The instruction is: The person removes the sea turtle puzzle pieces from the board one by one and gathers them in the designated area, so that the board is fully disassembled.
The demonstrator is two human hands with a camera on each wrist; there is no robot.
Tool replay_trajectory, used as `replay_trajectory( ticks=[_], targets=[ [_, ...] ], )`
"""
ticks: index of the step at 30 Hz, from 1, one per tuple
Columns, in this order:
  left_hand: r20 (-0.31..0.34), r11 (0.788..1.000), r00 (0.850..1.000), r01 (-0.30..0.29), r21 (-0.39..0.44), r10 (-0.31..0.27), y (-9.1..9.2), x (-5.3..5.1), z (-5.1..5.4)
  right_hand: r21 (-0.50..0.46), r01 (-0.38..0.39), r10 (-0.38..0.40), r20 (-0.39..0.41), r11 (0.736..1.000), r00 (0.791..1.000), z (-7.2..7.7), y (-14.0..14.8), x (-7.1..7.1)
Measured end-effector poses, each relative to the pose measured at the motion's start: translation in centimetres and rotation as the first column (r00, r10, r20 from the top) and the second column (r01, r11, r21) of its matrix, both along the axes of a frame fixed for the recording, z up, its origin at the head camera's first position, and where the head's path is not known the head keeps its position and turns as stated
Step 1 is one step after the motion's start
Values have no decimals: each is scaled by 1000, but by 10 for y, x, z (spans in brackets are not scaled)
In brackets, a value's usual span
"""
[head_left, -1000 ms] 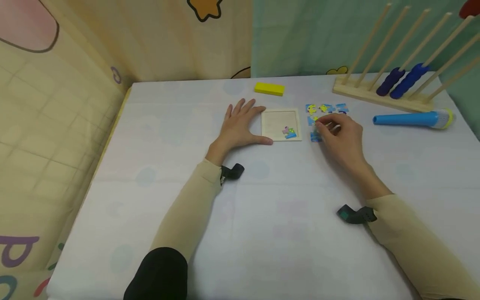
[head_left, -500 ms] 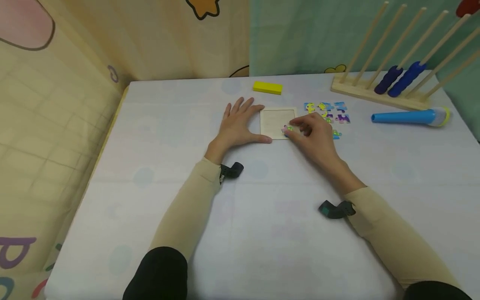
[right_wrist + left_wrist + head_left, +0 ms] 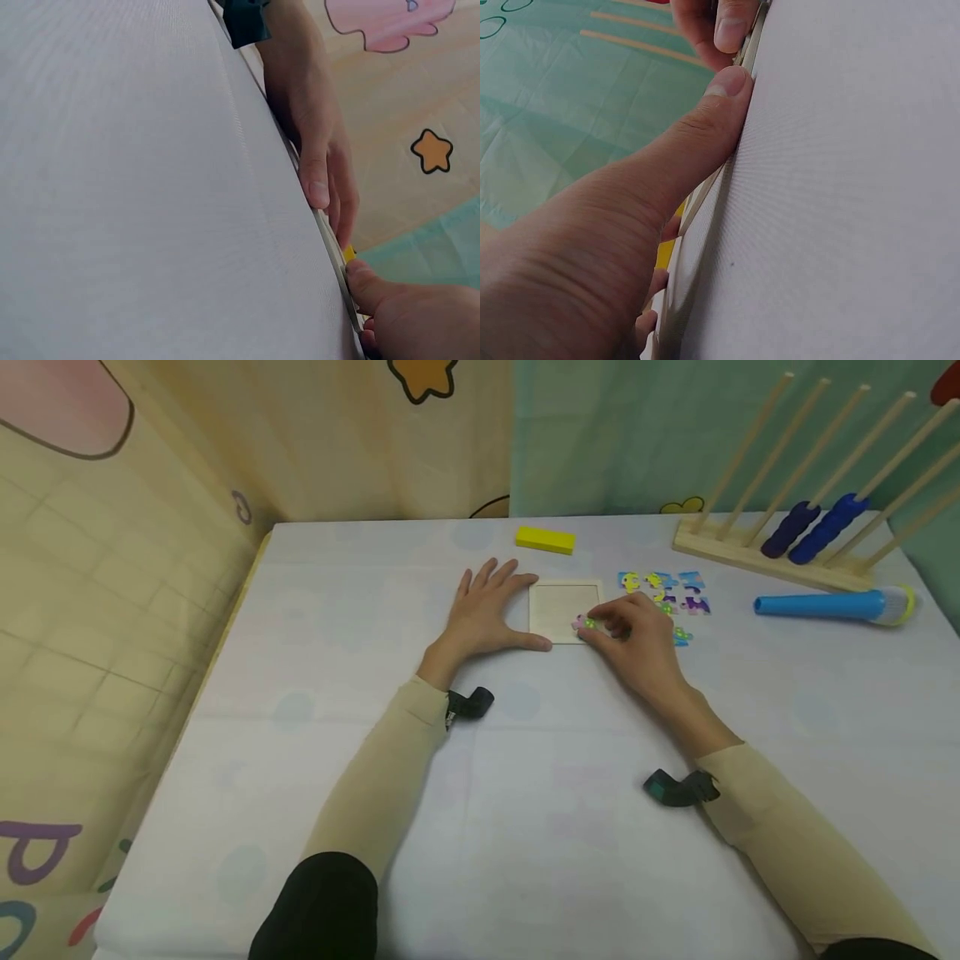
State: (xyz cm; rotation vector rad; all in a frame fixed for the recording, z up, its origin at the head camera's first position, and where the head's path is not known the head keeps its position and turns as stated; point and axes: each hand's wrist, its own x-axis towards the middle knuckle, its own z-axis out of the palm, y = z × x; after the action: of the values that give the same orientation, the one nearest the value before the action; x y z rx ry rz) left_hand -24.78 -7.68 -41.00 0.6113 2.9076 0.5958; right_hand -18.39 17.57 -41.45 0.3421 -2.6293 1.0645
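Observation:
A square wooden puzzle tray (image 3: 552, 612) lies on the white table. My left hand (image 3: 483, 614) spreads around its left side, index finger near the far left corner and thumb along the near edge. In the left wrist view the left thumb (image 3: 709, 112) lies straight against the tray's rim. My right hand (image 3: 637, 643) is over the tray's near right corner, thumb and fingertips pinched together on a puzzle piece that they mostly hide. Beside these fingertips a pink and green puzzle piece (image 3: 582, 622) shows inside the tray. Several loose puzzle pieces (image 3: 693, 606) lie right of the tray.
Behind the tray lies a yellow block (image 3: 545, 540). A wooden peg rack (image 3: 772, 560) with dark blue beads stands at the back right, and a blue toy microphone (image 3: 821, 605) lies in front of it. Patterned curtains (image 3: 337, 443) border the table.
My right hand has moved left from the loose pieces to the tray's near right corner, then stayed there. The left hand keeps its place at the tray.

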Motion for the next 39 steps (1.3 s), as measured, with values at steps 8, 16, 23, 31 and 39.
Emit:
replay_trajectory(
  ticks=[8, 16, 23, 31, 39],
  targets=[
    [5, 1000, 1000, 2, 3, -2, 1, 1, -1, 0, 17, -17, -8, 1000, 1000, -1, 1, 1],
    [6, 1000, 1000, -5, -7, 5, -1, 1, 0, -27, -10, 9, -32, 1000, 999, -4, 0, -1],
    [3, 1000, 1000, -5, 5, 5, -3, 2, 2, -61, -22, 21, -26, 998, 999, -3, -1, -1],
    [12, 1000, 1000, -11, -1, 11, -3, 2, 2, -103, -44, 39, -51, 994, 998, 0, -3, 0],
    [10, 1000, 1000, -5, 2, 5, -1, 2, 3, -134, -97, 80, -131, 986, 988, -2, -1, 0]
  ],
)
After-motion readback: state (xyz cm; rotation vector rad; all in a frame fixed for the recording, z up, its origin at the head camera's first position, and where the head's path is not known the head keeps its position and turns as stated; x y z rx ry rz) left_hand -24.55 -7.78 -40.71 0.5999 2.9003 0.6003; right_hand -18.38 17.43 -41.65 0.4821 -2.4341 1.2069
